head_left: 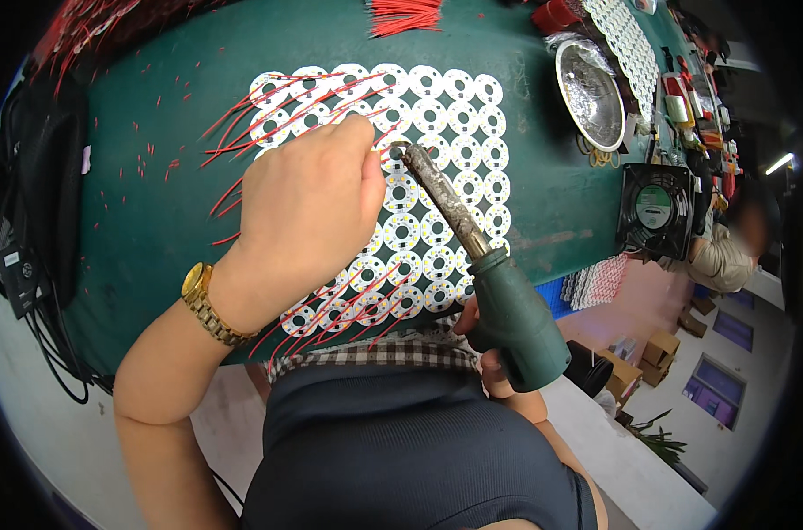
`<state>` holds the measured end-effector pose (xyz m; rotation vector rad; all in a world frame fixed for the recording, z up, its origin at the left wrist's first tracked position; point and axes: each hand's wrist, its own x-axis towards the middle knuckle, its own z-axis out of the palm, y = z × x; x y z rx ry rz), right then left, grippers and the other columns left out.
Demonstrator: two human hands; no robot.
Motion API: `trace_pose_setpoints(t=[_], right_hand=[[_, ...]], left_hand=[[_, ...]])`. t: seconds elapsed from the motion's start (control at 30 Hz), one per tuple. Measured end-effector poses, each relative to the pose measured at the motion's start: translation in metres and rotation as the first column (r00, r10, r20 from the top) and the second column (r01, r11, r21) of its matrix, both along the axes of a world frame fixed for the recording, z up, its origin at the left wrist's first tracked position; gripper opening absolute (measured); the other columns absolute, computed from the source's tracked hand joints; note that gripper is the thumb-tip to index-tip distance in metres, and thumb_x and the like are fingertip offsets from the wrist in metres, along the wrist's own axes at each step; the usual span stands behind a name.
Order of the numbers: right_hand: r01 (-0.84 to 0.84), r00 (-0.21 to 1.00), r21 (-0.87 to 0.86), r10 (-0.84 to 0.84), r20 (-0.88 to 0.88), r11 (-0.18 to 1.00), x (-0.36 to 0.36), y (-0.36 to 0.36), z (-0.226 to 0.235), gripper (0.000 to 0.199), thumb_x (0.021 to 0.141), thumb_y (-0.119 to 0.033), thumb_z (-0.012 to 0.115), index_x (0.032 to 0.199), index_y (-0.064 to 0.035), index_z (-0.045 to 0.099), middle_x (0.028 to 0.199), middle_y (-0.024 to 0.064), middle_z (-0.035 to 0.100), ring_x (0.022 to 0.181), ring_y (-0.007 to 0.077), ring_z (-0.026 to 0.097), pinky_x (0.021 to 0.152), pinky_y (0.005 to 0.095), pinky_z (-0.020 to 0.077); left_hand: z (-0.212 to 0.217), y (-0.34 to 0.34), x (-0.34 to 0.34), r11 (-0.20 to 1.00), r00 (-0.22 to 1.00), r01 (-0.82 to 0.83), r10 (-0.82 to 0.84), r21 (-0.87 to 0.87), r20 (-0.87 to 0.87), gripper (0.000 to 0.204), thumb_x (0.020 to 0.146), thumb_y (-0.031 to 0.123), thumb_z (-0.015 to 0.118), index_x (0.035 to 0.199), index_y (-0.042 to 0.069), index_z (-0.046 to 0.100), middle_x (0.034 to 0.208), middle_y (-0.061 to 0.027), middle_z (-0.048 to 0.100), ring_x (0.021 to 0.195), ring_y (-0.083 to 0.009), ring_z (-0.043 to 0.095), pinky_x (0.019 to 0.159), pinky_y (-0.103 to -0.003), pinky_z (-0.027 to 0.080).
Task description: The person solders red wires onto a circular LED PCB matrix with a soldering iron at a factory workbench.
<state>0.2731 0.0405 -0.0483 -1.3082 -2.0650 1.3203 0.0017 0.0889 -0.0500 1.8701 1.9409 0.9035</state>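
Rows of round white LED circuit boards, each with a hole in its centre, lie on the green tabletop. Thin red wires stick out to the left from many of them. My left hand, with a gold watch on its wrist, is over the left part of the grid. Its fingers are closed near a board in the middle, and the hand hides what they pinch. In my right hand is a thick soldering iron with a green handle. Its worn metal tip touches or nearly touches that board beside my left fingers.
A bundle of red wires lies at the far edge. To the right are a metal bowl, rubber bands, and a black fan. Black cloth and cables lie at the left. Another person sits beyond the fan.
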Motion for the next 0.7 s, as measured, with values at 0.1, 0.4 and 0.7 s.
trace_pose_setpoints(t=[0.1,0.4,0.7], right_hand=[[0.023,1.0,-0.029,-0.024,-0.017,0.999,0.001,-0.003,0.0,0.076,0.079,-0.063,0.061,0.118,0.0012,0.052,0.084,0.0053,0.058,0.071,0.0127,0.051,0.063,0.0287,0.0387],[0.048,0.995,0.083,-0.041,-0.091,0.995,0.0,-0.002,-0.005,0.042,0.075,-0.036,0.071,0.1,-0.0034,0.065,0.091,0.0122,0.065,0.077,0.0308,0.065,0.068,0.0349,0.0522],[0.193,0.898,-0.307,-0.294,-0.327,0.932,-0.007,-0.011,0.011,0.068,0.081,-0.06,0.066,0.118,-0.0035,0.056,0.09,0.0091,0.059,0.082,0.0224,0.061,0.073,0.0346,0.0481]], left_hand=[[0.001,-0.001,0.0,1.0,1.0,-0.003,0.003,0.007,-0.004,0.017,0.085,0.009,0.06,0.072,0.005,0.049,0.06,-0.0103,0.055,0.05,-0.028,0.054,0.049,-0.039,0.039],[-0.001,-0.001,0.002,1.0,1.0,-0.006,0.006,0.0,0.002,0.017,0.085,0.008,0.06,0.073,0.005,0.049,0.06,-0.0103,0.055,0.051,-0.0279,0.055,0.049,-0.039,0.04],[0.003,-0.002,0.0,1.0,1.0,0.004,-0.005,-0.03,-0.028,0.016,0.086,0.009,0.059,0.074,0.004,0.05,0.062,-0.0121,0.056,0.054,-0.0287,0.056,0.05,-0.04,0.04]])
